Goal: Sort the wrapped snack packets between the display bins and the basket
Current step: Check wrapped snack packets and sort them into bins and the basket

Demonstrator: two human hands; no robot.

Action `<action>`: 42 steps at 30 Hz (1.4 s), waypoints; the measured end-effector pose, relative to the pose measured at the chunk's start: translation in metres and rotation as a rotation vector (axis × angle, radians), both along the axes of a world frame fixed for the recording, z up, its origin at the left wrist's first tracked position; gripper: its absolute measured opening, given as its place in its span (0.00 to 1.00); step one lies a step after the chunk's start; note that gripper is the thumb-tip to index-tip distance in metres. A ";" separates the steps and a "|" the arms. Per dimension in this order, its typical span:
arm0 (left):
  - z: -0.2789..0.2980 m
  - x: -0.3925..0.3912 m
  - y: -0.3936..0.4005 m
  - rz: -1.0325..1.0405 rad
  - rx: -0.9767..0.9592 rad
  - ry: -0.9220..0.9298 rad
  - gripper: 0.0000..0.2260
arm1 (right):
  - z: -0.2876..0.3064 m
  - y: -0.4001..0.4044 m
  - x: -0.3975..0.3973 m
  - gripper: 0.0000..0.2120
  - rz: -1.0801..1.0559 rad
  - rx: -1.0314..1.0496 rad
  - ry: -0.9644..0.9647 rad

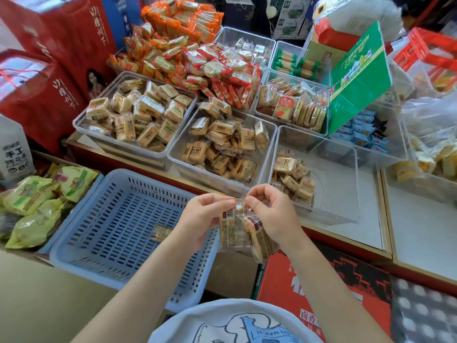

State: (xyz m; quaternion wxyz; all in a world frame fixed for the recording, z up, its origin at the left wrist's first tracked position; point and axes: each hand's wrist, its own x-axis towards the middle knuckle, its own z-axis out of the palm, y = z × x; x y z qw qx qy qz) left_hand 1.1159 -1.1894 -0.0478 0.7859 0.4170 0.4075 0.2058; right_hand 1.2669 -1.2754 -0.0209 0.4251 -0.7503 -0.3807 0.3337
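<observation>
Both hands, left (197, 216) and right (274, 214), meet above the basket's (118, 219) right rim, fingers pinching two packets (243, 233) by their top seal. One packet (161, 232) lies inside the basket; bins (341, 194) hold more.

One basket (118, 219), two hands (243, 214)

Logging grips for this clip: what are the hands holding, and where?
Both hands, left and right, pinch the clear top edges of two snack packets.
</observation>
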 end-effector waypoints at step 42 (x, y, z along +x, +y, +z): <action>-0.023 0.008 0.013 0.098 0.106 0.052 0.15 | -0.018 0.023 0.012 0.18 0.004 -0.237 0.369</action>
